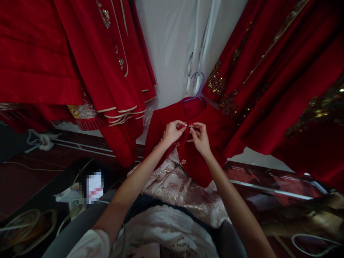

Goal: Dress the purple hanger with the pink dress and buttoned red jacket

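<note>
A red jacket (212,150) hangs before me on a purple hanger (199,87), its front partly open. At its upper front edges, my left hand (173,132) pinches one half of a small beaded fastener. My right hand (201,139) has thumb and index finger closed on the other half (191,126), its remaining fingers loosely curled. The fingertips almost meet, and I cannot tell whether the two halves are joined. Lower on the jacket front sit a beaded flower fastener (183,162) and another (176,144). Pale shiny patterned cloth (172,182) lies below the jacket, over my lap.
Red garments with pale trim (118,71) hang at the left, and red ones with gold sequins (268,71) at the right. A whitish panel (169,46) stands behind. Coiled cords (24,225) and a pixelated item (94,187) are at lower left.
</note>
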Tool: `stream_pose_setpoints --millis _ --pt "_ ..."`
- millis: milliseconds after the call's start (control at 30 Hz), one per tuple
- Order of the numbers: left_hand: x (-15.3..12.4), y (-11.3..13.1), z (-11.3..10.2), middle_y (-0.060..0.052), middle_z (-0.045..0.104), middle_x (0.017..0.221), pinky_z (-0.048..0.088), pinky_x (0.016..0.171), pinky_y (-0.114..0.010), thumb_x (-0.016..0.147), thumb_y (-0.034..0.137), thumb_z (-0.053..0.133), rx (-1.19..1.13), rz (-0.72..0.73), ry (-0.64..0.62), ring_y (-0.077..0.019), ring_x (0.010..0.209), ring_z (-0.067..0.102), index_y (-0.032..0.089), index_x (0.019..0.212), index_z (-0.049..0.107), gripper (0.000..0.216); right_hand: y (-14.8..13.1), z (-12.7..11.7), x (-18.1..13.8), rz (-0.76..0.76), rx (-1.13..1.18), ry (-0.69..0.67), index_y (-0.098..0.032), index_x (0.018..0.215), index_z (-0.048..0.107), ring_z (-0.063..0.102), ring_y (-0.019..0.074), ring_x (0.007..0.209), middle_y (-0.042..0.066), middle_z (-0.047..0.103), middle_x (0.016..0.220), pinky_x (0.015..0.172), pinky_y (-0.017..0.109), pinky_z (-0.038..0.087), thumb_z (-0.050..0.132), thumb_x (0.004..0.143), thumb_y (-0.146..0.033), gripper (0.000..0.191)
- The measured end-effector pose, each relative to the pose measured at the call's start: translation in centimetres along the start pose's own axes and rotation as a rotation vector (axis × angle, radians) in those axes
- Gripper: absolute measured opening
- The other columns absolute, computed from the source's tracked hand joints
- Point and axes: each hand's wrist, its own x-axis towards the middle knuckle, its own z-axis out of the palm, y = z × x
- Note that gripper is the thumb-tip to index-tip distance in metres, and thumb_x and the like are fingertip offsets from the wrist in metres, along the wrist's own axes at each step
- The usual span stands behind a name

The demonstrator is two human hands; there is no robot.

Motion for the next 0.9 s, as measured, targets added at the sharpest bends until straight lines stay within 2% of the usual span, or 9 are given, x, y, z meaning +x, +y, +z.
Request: stream_pose_setpoints --millis 100,233,367,500,600,733,900 --pt "-0.1 0.0 0.1 -0.003 0.074 0.09 0.053 0.075 -0.026 0.075 0.014 0.066 0.003 0.009 -0.021 -0.0139 0.077 0.068 0.018 0.087 0.07 0.013 0.1 -0.2 0.4 0.0 0.0 0.029 -0.028 0.107 0.043 0.06 0.0148 0.085 0.003 0.051 0.109 0.049 0.022 0.058 0.057 0.082 -0.049 0.035" --pt "0.2 -0.4 0.1 -0.004 0.074 0.092 0.053 0.08 -0.027 0.075 0.016 0.068 -0.053 0.013 -0.026 -0.0145 0.081 0.068 0.017 0.086 0.071 0.011 0.1 -0.8 0.7 0.033 0.045 -0.006 -0.027 0.102 0.044 0.061 0.0164 0.087 0.003 0.052 0.102 0.049 0.023 0.06 0.062 0.079 -0.048 0.037" --pt "0.3 -0.4 0.1 -0.005 0.074 0.091 0.053 0.08 -0.028 0.076 0.019 0.07 -0.051 0.025 -0.006 -0.0153 0.081 0.068 0.017 0.086 0.071 0.01 0.0 -1.3 0.5 0.029 0.077 -0.037 -0.026 0.103 0.045 0.062 0.0169 0.089 0.002 0.052 0.101 0.048 0.023 0.06 0.064 0.078 -0.049 0.038" --pt "0.1 0.1 0.1 -0.004 0.074 0.093 0.053 0.08 -0.027 0.077 0.014 0.065 -0.003 0.045 -0.051 -0.0143 0.081 0.068 0.018 0.088 0.069 0.013 0.0 -1.2 0.6 0.011 0.047 -0.035 -0.025 0.103 0.046 0.062 0.0168 0.088 0.003 0.053 0.101 0.047 0.023 0.06 0.062 0.08 -0.048 0.035" --pt "0.0 0.6 -0.3 -0.003 0.073 0.091 0.053 0.077 -0.025 0.078 0.013 0.062 0.037 0.111 -0.108 -0.0131 0.079 0.067 0.019 0.089 0.067 0.013 0.0 -1.1 0.8 -0.024 0.007 -0.01 -0.025 0.103 0.047 0.062 0.0173 0.088 0.004 0.054 0.1 0.047 0.023 0.06 0.06 0.082 -0.047 0.033" --pt "0.1 1.3 -1.1 -0.001 0.068 0.084 0.05 0.071 -0.022 0.075 0.01 0.059 0.149 0.297 -0.181 -0.0111 0.074 0.063 0.018 0.089 0.063 0.016 -0.2 -1.1 1.0 -0.074 -0.068 0.01 -0.024 0.102 0.05 0.064 0.0186 0.088 0.004 0.058 0.1 0.046 0.024 0.059 0.059 0.084 -0.046 0.03" --pt "0.3 1.9 -1.1 -0.001 0.063 0.077 0.047 0.064 -0.021 0.077 0.022 0.062 0.217 0.357 -0.23 -0.0103 0.066 0.058 0.016 0.082 0.06 0.008 -0.5 -1.3 1.0 -0.097 -0.095 0.026 -0.021 0.101 0.057 0.066 0.0182 0.085 0.005 0.064 0.1 0.048 0.023 0.06 0.06 0.083 -0.046 0.031"
